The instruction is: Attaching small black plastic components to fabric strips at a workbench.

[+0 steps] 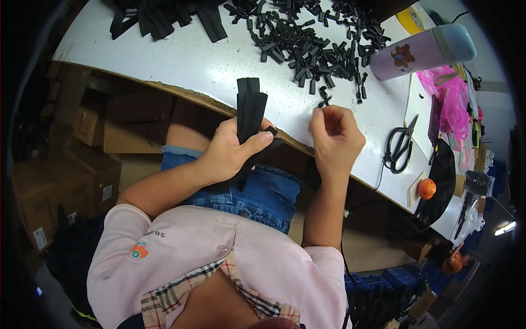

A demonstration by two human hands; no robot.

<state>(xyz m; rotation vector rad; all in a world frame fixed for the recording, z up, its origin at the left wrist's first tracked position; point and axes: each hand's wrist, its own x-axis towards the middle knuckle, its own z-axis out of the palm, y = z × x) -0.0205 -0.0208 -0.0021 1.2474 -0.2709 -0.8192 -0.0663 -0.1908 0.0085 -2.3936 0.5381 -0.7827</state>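
My left hand [233, 149] is closed round a bundle of black zipper tapes [250, 112], just off the table's near edge. The tapes stand up past the fingers, and their lower ends hang over my lap. A small dark end pokes out by the left thumb. Above the tabletop, to the right, my right hand [338, 140] has thumb and forefinger pinched together. Right at those fingertips is a small black zipper slider [324, 99] with its pull. A large loose heap of similar black zipper sliders [298, 46] spreads over the table beyond.
More black zipper tapes [159, 19] lie at the table's far left. On the right are a lilac bottle [411, 54], yellow tape roll [410, 21], black-handled scissors [399, 149], pink plastic bag [446, 98] and orange round object [427, 188]. Cardboard boxes [137, 123] stand below the table.
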